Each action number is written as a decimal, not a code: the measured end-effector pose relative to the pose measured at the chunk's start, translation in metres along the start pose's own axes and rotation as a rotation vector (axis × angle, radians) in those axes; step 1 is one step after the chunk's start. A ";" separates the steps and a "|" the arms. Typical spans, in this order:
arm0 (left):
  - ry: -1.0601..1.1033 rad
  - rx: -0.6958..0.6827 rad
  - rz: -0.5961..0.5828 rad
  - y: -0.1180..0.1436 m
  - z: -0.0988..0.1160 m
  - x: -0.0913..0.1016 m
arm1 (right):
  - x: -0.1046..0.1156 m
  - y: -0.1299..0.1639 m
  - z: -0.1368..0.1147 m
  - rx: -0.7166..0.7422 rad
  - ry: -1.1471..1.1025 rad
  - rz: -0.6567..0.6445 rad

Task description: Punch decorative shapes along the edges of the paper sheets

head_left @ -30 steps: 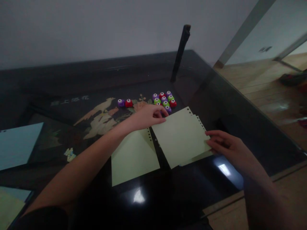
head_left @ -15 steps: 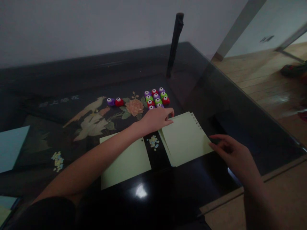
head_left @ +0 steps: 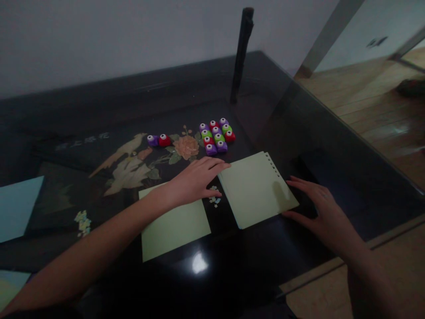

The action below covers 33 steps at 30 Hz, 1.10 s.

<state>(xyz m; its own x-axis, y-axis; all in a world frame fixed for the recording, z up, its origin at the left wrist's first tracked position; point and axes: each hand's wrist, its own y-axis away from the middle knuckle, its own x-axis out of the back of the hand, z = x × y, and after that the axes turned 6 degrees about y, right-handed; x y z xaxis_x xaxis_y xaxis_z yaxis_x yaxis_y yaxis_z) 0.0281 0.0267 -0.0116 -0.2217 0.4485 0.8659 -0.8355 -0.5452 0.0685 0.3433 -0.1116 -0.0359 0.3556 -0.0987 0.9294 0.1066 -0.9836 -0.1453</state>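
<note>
A stack of pale green paper sheets (head_left: 257, 190) with a row of small punched holes near its upper right edge lies on the dark glass-topped table. My left hand (head_left: 195, 179) is at the stack's left edge, fingers stretched out, thumb apart above small paper cut-outs (head_left: 216, 200). My right hand (head_left: 318, 212) is spread at the right corner, fingertips beside or touching the edge. Neither hand grips anything. Under my left forearm lies another pale green sheet (head_left: 179, 230), partly hidden.
Behind the papers stands a block of small purple, red and green pieces (head_left: 215, 138) with white round tops. Two similar pieces (head_left: 158, 140) sit further left. More cut-outs (head_left: 82, 223) and blue paper (head_left: 18, 208) lie at left. A dark upright post (head_left: 241, 55) rises behind.
My left hand has come back from the stack's top edge to its left edge. My right hand has opened wider at the corner. The top sheets now lie more evenly aligned.
</note>
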 end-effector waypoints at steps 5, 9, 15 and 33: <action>0.000 -0.002 -0.044 -0.006 0.008 -0.003 | -0.004 -0.005 -0.001 0.014 -0.036 -0.035; 0.003 -0.002 -0.052 -0.007 0.008 -0.003 | -0.004 -0.008 -0.001 0.027 -0.076 -0.050; 0.105 -0.026 -0.009 -0.003 -0.004 0.002 | -0.005 -0.010 -0.001 0.040 -0.125 -0.022; 0.035 -0.020 -0.003 -0.017 0.012 -0.005 | -0.014 -0.016 0.006 0.129 -0.157 0.007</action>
<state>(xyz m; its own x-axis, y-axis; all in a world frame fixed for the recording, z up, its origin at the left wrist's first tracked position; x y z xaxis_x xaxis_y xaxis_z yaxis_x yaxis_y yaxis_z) 0.0497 0.0255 -0.0108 -0.2362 0.4749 0.8478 -0.8461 -0.5296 0.0609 0.3420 -0.0937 -0.0482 0.4960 -0.0704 0.8655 0.2181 -0.9546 -0.2027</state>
